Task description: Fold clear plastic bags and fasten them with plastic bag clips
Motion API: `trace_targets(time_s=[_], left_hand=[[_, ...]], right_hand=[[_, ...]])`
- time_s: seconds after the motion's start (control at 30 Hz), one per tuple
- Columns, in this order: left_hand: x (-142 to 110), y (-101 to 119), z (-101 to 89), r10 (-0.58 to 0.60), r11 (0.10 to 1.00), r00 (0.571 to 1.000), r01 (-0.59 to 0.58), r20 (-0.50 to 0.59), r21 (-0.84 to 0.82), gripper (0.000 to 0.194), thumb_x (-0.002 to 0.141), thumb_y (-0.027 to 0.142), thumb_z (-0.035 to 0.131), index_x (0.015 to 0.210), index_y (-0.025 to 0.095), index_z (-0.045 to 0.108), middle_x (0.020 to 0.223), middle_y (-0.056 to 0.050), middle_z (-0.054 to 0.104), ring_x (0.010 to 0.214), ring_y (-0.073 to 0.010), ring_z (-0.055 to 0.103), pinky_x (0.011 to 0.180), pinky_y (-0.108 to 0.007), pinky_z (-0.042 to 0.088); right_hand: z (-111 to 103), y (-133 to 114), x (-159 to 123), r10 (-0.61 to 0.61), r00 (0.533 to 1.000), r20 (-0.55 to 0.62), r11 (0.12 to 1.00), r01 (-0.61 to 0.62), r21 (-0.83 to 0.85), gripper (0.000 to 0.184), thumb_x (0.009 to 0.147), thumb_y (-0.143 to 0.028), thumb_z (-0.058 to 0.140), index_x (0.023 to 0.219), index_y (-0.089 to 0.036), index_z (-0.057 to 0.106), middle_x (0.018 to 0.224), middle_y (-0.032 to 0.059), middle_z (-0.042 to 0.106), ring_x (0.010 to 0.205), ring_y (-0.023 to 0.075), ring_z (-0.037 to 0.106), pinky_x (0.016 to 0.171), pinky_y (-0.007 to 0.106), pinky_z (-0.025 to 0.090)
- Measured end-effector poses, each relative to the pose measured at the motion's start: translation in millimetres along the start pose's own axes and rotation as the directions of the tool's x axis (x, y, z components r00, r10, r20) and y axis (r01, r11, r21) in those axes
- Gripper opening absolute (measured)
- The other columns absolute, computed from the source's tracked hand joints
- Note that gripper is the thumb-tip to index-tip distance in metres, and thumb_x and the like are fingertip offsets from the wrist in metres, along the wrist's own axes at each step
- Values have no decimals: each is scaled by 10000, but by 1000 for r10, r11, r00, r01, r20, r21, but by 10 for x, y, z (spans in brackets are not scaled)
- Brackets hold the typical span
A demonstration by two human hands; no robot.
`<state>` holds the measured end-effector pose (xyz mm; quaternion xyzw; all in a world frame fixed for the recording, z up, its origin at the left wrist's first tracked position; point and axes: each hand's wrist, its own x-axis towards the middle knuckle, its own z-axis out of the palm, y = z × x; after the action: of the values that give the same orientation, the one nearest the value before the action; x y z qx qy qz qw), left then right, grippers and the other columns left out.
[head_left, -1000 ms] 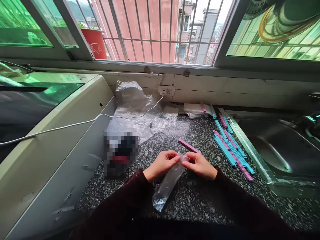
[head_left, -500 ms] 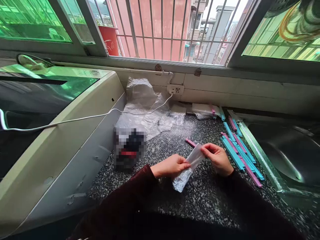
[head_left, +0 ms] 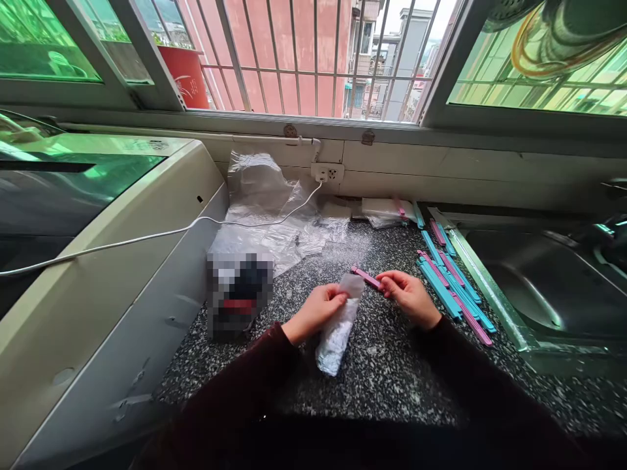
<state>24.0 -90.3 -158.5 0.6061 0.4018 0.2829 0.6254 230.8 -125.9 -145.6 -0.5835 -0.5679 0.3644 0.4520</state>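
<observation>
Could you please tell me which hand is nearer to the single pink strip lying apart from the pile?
The right hand: its fingertips are at the near end of the pink strip. The left hand is further left, gripping the plastic bag.

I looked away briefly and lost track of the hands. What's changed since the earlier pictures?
The right hand let go of the clear bag, moved right and took hold of the right end of the lone pink strip. The left hand kept its grip on the bag. The turquoise and pink strips near the sink and the plastic sheets stayed put.
</observation>
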Motion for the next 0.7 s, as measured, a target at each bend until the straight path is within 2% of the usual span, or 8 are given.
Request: trace_targets(time_s=[0.07,0.17,0.27,0.37,0.47,0.53,0.6,0.7], left_hand=[[21,12,-62,6,994,994,-17,-105,-109,253,634,343,599,720,108,634,608,3,575,556,-102,443,524,-208,305],[50,10,-124,-28,974,981,-16,-192,-226,297,609,385,620,713,108,629,584,14,551,521,-87,415,505,-204,285],[61,5,-126,-71,958,975,7,-209,-288,301,580,395,630,675,110,610,553,24,523,496,-79,393,488,-202,267],[57,11,-113,-95,957,978,37,-188,-288,306,555,398,648,642,109,595,535,29,506,486,-73,381,481,-200,250],[49,14,-117,-87,963,989,52,-121,-266,325,555,403,668,667,104,606,554,22,519,496,-73,392,492,-199,254],[47,7,-124,-85,962,993,58,-88,-267,336,554,409,679,675,104,604,562,20,522,502,-74,398,498,-201,261],[49,-3,-129,-83,958,993,54,-89,-283,343,547,412,690,674,107,597,563,21,518,506,-74,398,502,-203,266],[54,-7,-130,-66,952,994,36,-88,-304,342,551,390,692,725,109,606,606,14,540,533,-79,413,520,-205,283]], right_hand=[[-241,47,75,-67,984,-168,992,48,-117,350,688,-486,606,786,-151,630,689,40,619,627,149,543,582,279,447],[-577,129,157,-114,943,-312,974,45,-220,351,679,-495,600,748,-151,624,660,40,616,604,155,544,570,289,449],[-677,194,185,-144,908,-392,960,32,-279,358,728,-503,538,761,-154,606,647,40,612,581,155,550,543,286,445],[-487,200,149,-131,968,-216,892,20,-452,329,757,-485,513,740,-167,593,670,44,622,604,163,569,570,288,444],[-184,173,71,-65,998,-10,692,38,-721,295,731,-463,579,793,-174,588,795,62,637,691,189,586,595,287,424],[-36,167,36,-57,998,32,536,58,-842,283,723,-440,608,810,-173,579,838,75,628,746,210,584,607,288,403],[26,179,27,-53,997,51,445,69,-893,207,756,-381,592,775,-176,569,811,69,621,746,207,578,604,278,381],[-3,200,38,-127,992,12,462,70,-884,157,804,-307,545,713,-180,547,723,50,607,675,179,561,568,262,351]])
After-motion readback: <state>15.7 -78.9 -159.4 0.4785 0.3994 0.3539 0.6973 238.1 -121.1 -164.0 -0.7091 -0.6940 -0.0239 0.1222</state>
